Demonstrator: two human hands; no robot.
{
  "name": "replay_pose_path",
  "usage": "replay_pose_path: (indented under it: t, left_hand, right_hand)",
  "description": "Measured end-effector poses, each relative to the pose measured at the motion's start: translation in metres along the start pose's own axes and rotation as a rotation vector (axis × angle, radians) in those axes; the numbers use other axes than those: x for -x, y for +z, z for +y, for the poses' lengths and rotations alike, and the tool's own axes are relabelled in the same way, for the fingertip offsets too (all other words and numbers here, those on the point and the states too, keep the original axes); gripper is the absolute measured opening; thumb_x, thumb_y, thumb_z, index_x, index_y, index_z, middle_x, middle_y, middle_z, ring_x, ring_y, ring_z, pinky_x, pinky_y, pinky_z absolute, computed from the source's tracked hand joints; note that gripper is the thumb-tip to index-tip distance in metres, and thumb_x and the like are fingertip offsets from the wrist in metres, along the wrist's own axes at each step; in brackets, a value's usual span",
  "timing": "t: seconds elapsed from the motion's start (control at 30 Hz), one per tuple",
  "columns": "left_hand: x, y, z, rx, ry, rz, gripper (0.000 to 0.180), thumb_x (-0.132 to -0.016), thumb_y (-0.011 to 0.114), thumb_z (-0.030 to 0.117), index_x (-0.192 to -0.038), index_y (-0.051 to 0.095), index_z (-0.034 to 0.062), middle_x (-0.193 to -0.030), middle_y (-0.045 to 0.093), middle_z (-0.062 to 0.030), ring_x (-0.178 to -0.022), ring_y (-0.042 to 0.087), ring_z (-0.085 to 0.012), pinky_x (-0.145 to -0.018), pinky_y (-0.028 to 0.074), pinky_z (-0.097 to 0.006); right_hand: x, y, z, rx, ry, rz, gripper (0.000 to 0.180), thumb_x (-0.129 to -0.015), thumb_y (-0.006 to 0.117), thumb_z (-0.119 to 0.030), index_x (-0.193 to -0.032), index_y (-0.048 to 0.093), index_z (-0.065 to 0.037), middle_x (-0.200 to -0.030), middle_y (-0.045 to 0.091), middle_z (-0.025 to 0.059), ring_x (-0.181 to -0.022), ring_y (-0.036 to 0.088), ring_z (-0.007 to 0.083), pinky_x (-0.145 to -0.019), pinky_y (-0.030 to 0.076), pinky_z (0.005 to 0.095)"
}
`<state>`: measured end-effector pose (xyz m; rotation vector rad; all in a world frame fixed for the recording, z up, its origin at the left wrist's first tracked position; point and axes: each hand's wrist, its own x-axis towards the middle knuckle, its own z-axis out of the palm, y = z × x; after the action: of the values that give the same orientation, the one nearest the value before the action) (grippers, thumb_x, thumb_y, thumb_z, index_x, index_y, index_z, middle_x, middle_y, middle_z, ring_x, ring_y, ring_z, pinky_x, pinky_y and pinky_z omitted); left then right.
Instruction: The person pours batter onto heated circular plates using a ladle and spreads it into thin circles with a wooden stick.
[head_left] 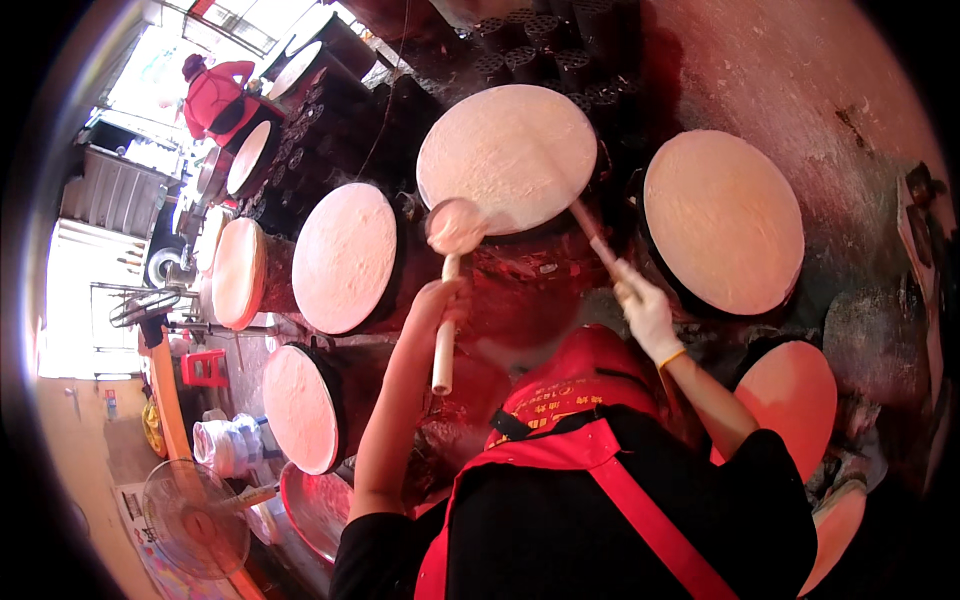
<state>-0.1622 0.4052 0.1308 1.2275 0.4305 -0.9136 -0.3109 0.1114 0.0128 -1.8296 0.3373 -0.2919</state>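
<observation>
Ladle (452,262), a pale round-bowled tool with a long light handle, is being held nearly upright just below and to the left of the central round griddle (507,158), its bowl uppermost and touching that disc's lower left rim. The left hand (437,300) is clenching around the handle's middle, fingers wrapped, with the free end hanging below. The right hand (645,312), in a pale glove, is grasping the lower end of a spreader stick (590,238) whose long axis is running diagonally up and left onto the central round griddle; this hand is lying below and to the right of that disc, farther from its centre than the ladle's bowl. Further batter-coated discs are standing left, lower left and right of the central round griddle. A red apron (600,470) with yellow printed characters is hanging below it. Far up and left, a person in red (212,97) is working; far down and left, a floor fan (195,518) is standing.
</observation>
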Motion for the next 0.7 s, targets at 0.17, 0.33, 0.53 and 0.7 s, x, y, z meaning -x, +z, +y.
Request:
replay_pose_path:
  t: [0.17,0.33,0.53,0.7]
  left_hand:
    - [-0.07,0.047,0.019,0.043,-0.106,-0.185,0.011,-0.085,0.052,0.006,-0.076,0.047,0.0031,-0.057,0.04,0.0021,-0.042,0.034,-0.0047,-0.036,0.026,-0.02]
    - [-0.118,0.077,0.001,-0.308,0.101,-0.073,0.01,-0.084,0.052,0.004,-0.081,0.043,0.0023,-0.062,0.044,-0.0015,-0.044,0.039,-0.0082,-0.036,0.031,-0.023]
    - [-0.134,0.07,-0.031,-0.645,0.431,0.186,0.015,-0.086,0.052,0.005,-0.089,0.038,0.0044,-0.067,0.044,-0.0029,-0.046,0.041,-0.0096,-0.037,0.034,-0.026]
    - [-0.105,0.069,-0.058,-0.06,0.287,0.132,0.011,-0.087,0.048,0.007,-0.08,0.04,0.003,-0.061,0.043,-0.0028,-0.045,0.043,-0.0115,-0.037,0.039,-0.027]
  right_hand:
    - [-0.04,-0.025,-0.006,-0.508,0.532,-0.031,0.043,-0.093,0.057,-0.035,-0.133,0.051,-0.021,-0.049,0.034,-0.0064,-0.031,0.028,0.0046,-0.029,0.025,0.0223]
    - [-0.038,-0.012,0.001,-0.495,0.497,-0.04,0.042,-0.092,0.057,-0.032,-0.131,0.053,-0.017,-0.05,0.038,-0.0062,-0.034,0.03,0.0046,-0.032,0.026,0.0206]
    - [-0.025,0.017,0.034,0.2,-0.051,0.183,0.043,-0.089,0.058,-0.034,-0.129,0.053,-0.018,-0.089,0.061,0.0262,-0.079,0.063,0.041,-0.067,0.047,0.0439]
    - [-0.007,0.048,0.016,0.051,0.013,-0.003,0.043,-0.089,0.058,-0.032,-0.129,0.053,-0.018,-0.1,0.057,0.0266,-0.089,0.062,0.0381,-0.072,0.049,0.0378]
